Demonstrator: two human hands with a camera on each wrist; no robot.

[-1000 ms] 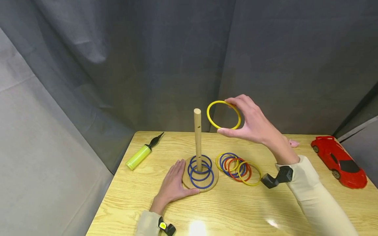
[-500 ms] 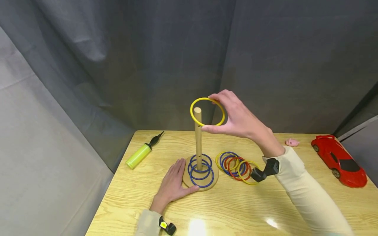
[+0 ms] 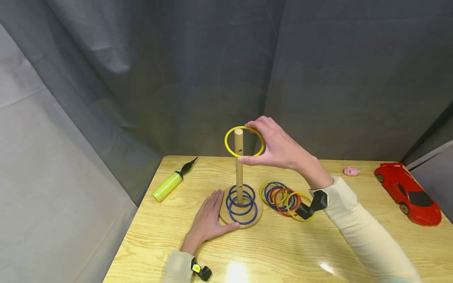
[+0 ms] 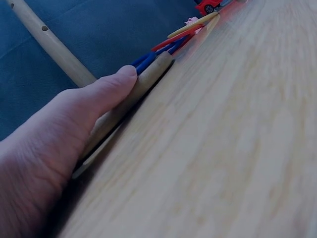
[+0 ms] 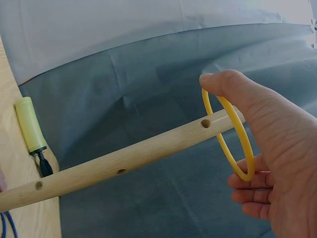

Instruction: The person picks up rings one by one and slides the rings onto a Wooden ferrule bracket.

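A: Status? 
B: Right hand [image 3: 279,151] pinches yellow ring [image 3: 244,141] around peg [image 3: 239,165] top; left hand [image 3: 209,222], fingers flat, steadies base [image 3: 260,210] at 9 o'clock.
A: Risk? 
B: A tilted ring may snag the peg.

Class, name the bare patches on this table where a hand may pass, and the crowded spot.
Bare: the near table edge before both forearms, and between the loose rings and red car. Crowded: around the peg base, left hand and rings.
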